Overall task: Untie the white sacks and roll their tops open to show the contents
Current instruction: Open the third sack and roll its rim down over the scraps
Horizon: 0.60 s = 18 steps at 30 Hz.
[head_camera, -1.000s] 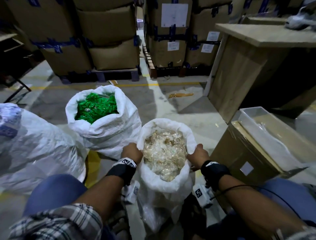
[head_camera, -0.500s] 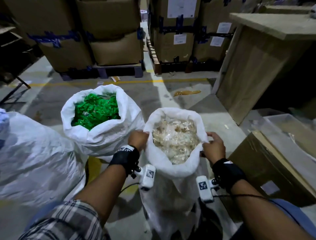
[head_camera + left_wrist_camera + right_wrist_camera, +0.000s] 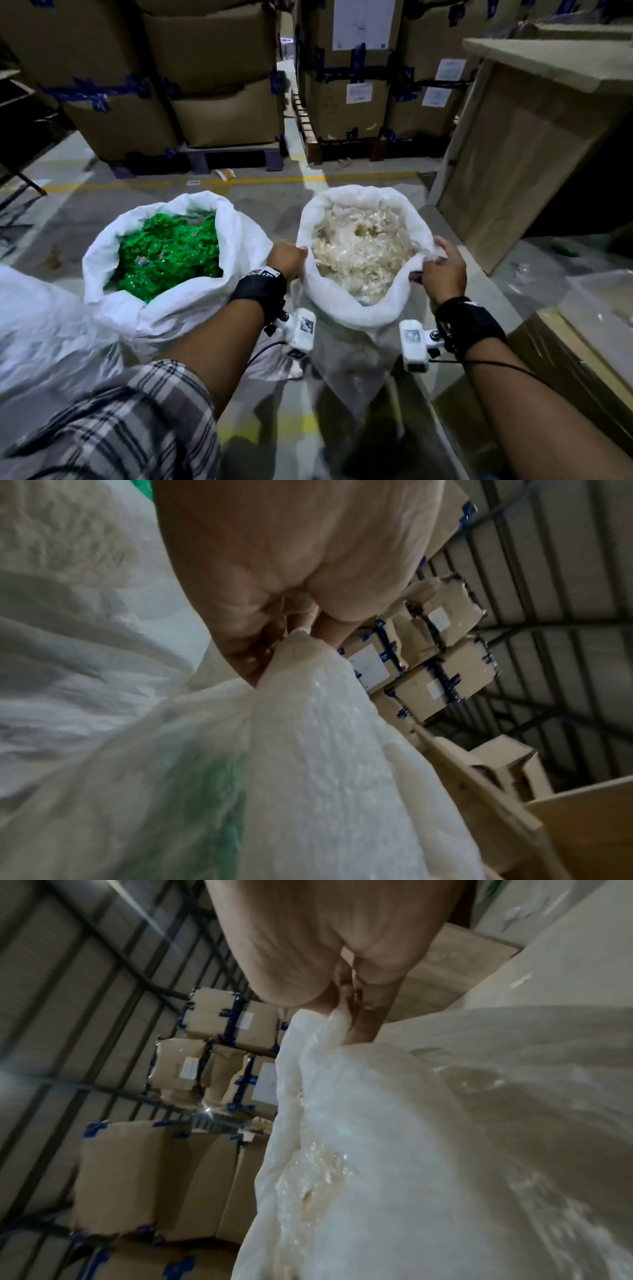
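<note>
A white sack (image 3: pixel 359 308) of pale clear wrappers stands on the floor in front of me, its top rolled open. My left hand (image 3: pixel 286 258) grips the rolled rim on its left side, and my right hand (image 3: pixel 442 265) grips the rim on its right. In the left wrist view the left hand (image 3: pixel 274 642) pinches the white sack fabric (image 3: pixel 325 737). Seen from the right wrist, the right hand (image 3: pixel 346 1015) pinches a bunched fold of the sack (image 3: pixel 428 1137). To the left stands a second white sack (image 3: pixel 164 308), open and full of green wrappers.
A third white sack (image 3: pixel 37 329) lies at the far left. Stacked cardboard boxes (image 3: pixel 212 85) on pallets line the back. A wooden table (image 3: pixel 534 137) stands at the right, with a cardboard box (image 3: pixel 561 370) and a clear bin (image 3: pixel 606 301) near my right arm.
Both hands have lifted the pale-filled sack by its rim and carried it up and away from me, to stand beside the green-filled sack. The view has risen.
</note>
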Tool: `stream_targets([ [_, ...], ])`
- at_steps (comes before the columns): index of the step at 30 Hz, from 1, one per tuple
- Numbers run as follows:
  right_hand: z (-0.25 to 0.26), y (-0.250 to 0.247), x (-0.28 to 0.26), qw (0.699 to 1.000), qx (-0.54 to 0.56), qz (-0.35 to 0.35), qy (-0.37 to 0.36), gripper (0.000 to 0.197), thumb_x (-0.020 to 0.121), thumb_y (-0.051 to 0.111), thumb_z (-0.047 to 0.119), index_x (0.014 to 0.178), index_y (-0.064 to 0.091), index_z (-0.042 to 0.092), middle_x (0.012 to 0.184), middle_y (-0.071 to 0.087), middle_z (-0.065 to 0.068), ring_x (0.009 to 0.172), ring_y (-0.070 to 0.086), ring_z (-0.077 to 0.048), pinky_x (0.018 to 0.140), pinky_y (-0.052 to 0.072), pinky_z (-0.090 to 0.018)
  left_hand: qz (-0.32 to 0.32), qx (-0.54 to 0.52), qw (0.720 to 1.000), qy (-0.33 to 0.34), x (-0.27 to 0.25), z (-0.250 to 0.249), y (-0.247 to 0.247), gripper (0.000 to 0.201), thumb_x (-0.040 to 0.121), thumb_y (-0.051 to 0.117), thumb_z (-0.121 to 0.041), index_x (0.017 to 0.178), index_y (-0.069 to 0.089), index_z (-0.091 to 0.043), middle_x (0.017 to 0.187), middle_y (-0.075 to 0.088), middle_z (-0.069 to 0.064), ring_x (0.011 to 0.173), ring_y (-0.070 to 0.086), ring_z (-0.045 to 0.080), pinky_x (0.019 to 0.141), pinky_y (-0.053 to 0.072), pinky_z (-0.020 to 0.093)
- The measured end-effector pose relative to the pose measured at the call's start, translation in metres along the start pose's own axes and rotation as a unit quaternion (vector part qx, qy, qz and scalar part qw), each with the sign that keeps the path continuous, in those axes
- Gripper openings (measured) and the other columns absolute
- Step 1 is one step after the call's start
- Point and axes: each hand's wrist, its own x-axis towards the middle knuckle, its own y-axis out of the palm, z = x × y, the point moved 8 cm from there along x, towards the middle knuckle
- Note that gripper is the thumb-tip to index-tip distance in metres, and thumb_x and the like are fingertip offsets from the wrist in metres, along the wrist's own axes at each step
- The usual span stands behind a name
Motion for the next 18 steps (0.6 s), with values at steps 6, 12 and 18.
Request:
stream_targets([
  [6, -0.045, 0.027, -0.018, 0.960, -0.233, 0.156, -0.022, 0.059, 0.080, 0.074, 0.007, 0.136, 0.056, 0.015, 0.132, 0.062, -0.015, 0.120, 0.059, -0.030, 0.102, 0.047, -0.035, 0.036, 0.079, 0.996, -0.037, 0.001, 0.035, 0.029, 0.031, 0.097, 0.053, -0.011, 0.121, 0.062, 0.005, 0.123, 0.065, 0.025, 0.116, 0.063, 0.039, 0.098, 0.052, 0.041],
  [12, -0.053, 0.044, -0.041, 0.894, -0.385, 0.228, -0.036, 0.060, 0.082, 0.071, 0.024, 0.139, 0.053, 0.021, 0.153, 0.029, -0.017, 0.134, 0.044, -0.033, 0.113, 0.034, -0.031, 0.006, 0.084, 0.996, 0.005, 0.003, 0.038, 0.043, 0.029, 0.096, 0.053, -0.012, 0.116, 0.065, 0.004, 0.115, 0.067, 0.025, 0.107, 0.066, 0.039, 0.094, 0.055, 0.050],
  [18, -0.039, 0.048, -0.059, 0.875, -0.431, 0.217, -0.035, 0.056, 0.085, 0.066, 0.031, 0.138, 0.051, 0.020, 0.161, 0.009, -0.013, 0.140, 0.036, -0.037, 0.116, 0.035, -0.040, 0.028, 0.041, 0.999, -0.007, -0.014, 0.034, 0.033, 0.019, 0.091, 0.056, -0.009, 0.074, 0.061, -0.013, 0.066, 0.058, 0.010, 0.074, 0.055, 0.027, 0.067, 0.050, 0.039],
])
